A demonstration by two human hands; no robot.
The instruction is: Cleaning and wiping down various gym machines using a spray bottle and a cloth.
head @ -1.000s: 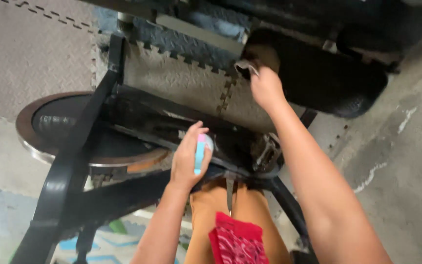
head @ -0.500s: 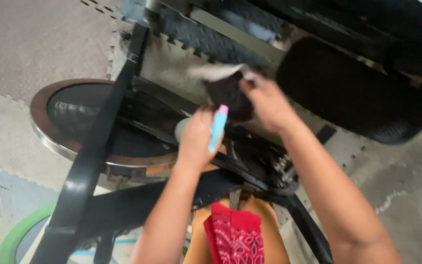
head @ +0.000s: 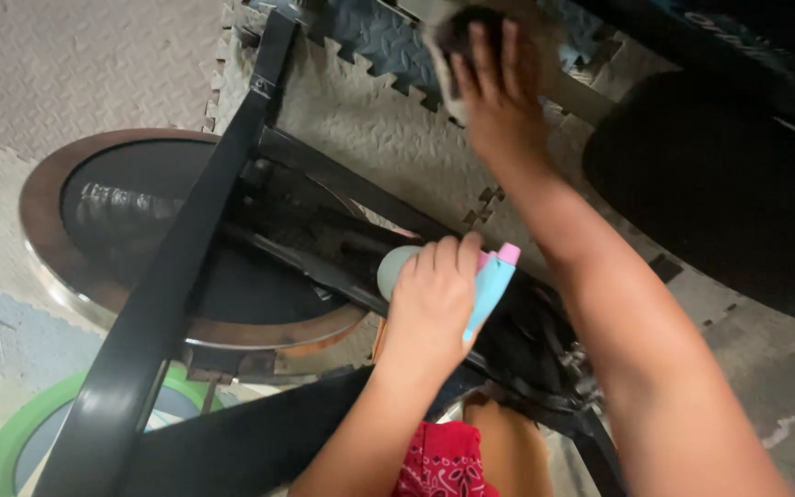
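Left hand [head: 430, 304] is closed around a spray bottle [head: 488, 285], held over the black frame [head: 186, 267] of an exercise bike beside its flywheel [head: 57, 230]. Right hand [head: 499, 87] presses a dark cloth [head: 457, 41] on an upper bar. Spray could hit the foam floor mat [head: 75, 64], or the cloth may slip off.

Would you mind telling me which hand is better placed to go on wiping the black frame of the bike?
The right hand, probably: it presses a dark cloth at the top of the view. The left hand grips a spray bottle over the frame, so it has no free fingers for wiping.
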